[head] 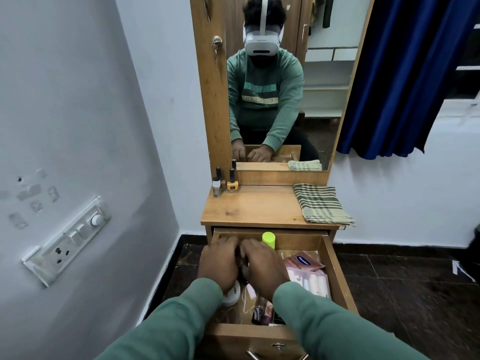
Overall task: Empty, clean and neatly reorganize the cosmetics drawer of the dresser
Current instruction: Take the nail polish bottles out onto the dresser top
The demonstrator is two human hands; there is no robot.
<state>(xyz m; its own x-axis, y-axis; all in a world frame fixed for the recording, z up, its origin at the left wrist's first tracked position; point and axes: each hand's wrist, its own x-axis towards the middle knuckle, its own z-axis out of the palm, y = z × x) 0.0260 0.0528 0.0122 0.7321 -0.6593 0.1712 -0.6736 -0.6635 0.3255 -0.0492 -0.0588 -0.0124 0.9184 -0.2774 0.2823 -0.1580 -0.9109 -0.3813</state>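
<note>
The wooden drawer [337, 276] of the dresser is pulled out and holds cosmetics. Both hands are inside its left half, side by side. My left hand [220, 263] and my right hand [262, 266] lie palm down over small dark items that they mostly hide; whether either hand grips one cannot be told. A lime-green capped bottle [268, 240] stands at the back of the drawer. A pink pouch [302, 261] and a pack of white tubes [313, 280] lie at the right. A white round jar [232, 294] and dark tubes [262, 311] sit near the front.
On the dresser top [254, 209] two nail polish bottles [224, 184] stand at the back left and a folded green striped cloth [320, 205] lies at the right. A mirror [285, 81] rises behind. A wall with a switch panel [67, 240] is left, a blue curtain [405, 74] right.
</note>
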